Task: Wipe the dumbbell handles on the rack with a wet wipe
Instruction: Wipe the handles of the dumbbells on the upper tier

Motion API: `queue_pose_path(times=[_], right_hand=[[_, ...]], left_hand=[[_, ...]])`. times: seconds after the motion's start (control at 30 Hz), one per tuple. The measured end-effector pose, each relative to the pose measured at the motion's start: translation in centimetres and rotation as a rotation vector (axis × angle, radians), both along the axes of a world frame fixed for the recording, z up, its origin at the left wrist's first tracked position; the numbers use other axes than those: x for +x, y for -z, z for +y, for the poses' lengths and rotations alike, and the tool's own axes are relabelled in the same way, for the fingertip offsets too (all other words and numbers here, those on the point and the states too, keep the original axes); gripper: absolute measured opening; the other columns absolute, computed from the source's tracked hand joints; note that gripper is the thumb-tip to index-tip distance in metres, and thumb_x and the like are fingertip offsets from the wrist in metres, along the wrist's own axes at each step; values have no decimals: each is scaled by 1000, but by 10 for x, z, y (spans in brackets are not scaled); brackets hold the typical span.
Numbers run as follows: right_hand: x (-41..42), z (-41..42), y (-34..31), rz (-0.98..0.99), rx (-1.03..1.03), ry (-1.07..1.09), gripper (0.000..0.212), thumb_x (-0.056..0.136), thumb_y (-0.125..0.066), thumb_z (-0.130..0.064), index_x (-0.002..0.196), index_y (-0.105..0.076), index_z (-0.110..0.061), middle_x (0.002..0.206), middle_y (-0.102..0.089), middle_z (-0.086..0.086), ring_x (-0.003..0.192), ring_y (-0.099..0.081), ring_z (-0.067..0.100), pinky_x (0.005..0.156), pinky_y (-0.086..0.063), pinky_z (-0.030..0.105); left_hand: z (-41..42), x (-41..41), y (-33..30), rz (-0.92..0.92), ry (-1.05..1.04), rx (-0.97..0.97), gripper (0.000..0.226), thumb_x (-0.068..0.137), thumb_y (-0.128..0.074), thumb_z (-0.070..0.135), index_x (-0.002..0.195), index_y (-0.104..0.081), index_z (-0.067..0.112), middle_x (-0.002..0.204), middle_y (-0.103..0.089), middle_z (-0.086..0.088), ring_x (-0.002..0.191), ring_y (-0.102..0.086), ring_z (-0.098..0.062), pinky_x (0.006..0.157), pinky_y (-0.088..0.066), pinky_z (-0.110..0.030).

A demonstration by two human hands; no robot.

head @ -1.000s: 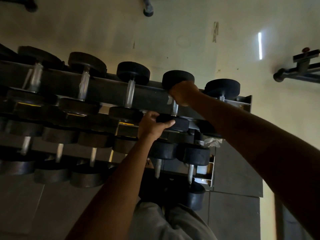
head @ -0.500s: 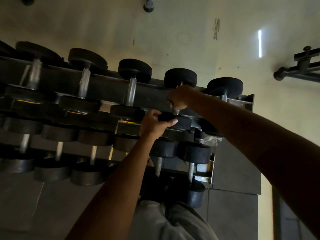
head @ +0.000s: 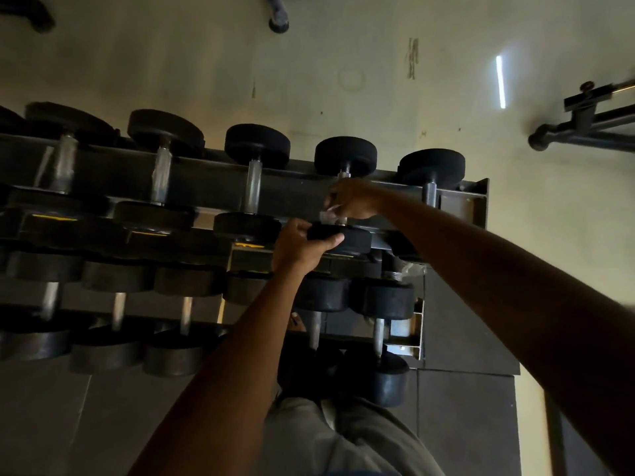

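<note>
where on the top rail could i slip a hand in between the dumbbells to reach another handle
Widest gaps on the top rail lie between the bare handles left of the hands, for instance beside the third handle. It is crowded where the right hand wraps the wipe and the left hand grips the near head.

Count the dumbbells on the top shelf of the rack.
5 fully visible, left to right: first, second, third, fourth being wiped, fifth at the right end. More may sit beyond the left edge.
</note>
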State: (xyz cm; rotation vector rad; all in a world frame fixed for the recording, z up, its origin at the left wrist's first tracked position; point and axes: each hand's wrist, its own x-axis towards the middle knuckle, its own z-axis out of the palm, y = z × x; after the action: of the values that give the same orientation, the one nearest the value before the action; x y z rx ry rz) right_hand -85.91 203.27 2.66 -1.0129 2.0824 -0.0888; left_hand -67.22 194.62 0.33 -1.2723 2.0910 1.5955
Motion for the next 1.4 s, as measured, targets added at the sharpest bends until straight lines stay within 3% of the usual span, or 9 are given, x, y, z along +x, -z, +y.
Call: queue_pose_path(times=[0.17,0.33,0.6,0.8,1.0,1.1,1.2,1.3,1.4], right_hand=[[6,47,-16,-186,-335,570,28,94,-74,-30,115,-73,-12,101,-74,3,82,-69,5,74,-55,24],[26,102,-42,-565,-597,1066,26,92,-75,-19,114,-69,-7,104,-76,18,97,-75,34,86,-62,48],[50,211,-72,-555,-652,1122,32,93,-76,-27,116,-70,-6,104,-77,17,84,-75,28,75,-63,39],[43,277,-68,-721,-643,1156,34,96,-63,2,129,-59,9,118,-68,28,83,-75,28,67,-64,37],[13,311,-63,-805,-665,1227,12,102,-55,-7,109,-64,-3,102,-66,17,88,-72,29,72,-63,42],[-3,308,-48,-501,-567,1067,10,99,-65,-13,108,-68,-14,110,-69,10,105,-71,32,91,-60,48],[-16,299,-46,-152,-402,810,27,95,-73,-25,121,-68,-21,106,-70,4,91,-73,22,79,-64,39],[-30,290,-35,7,-394,698,29,96,-71,-27,124,-67,-20,108,-69,2,95,-68,17,73,-56,24],[-40,276,-18,79,-359,626,26,95,-70,-31,120,-67,-24,109,-71,0,98,-66,15,87,-55,32]], left_hand=[[5,1,-14,-16,111,-148,69,75,-88,66,122,-61,23,114,-67,4,99,-62,-16,77,-48,-33],[25,2,-31,-134,181,-393,62,84,-76,71,121,-62,23,118,-68,-3,100,-66,-24,75,-46,-36],[109,-4,-66,78,220,-436,38,94,-79,44,119,-61,22,113,-63,0,100,-62,-18,79,-49,-35],[182,-5,-74,92,173,-278,28,95,-80,39,106,-59,24,95,-61,6,96,-62,-19,81,-49,-32],[226,-17,-78,66,164,-236,26,96,-78,39,109,-60,26,104,-66,3,102,-65,-20,92,-55,-40],[228,-33,-77,27,167,-216,35,98,-76,40,123,-61,21,117,-69,-2,110,-65,-21,94,-53,-39],[223,-53,-70,-19,173,-186,53,97,-74,50,136,-60,17,131,-68,-4,117,-64,-24,93,-49,-37],[216,-74,-55,-120,255,-200,72,86,-71,74,134,-62,22,129,-67,-4,115,-64,-26,88,-47,-39],[214,-88,-43,-189,258,-155,75,83,-79,69,135,-64,17,134,-66,-8,123,-62,-30,92,-46,-37]])
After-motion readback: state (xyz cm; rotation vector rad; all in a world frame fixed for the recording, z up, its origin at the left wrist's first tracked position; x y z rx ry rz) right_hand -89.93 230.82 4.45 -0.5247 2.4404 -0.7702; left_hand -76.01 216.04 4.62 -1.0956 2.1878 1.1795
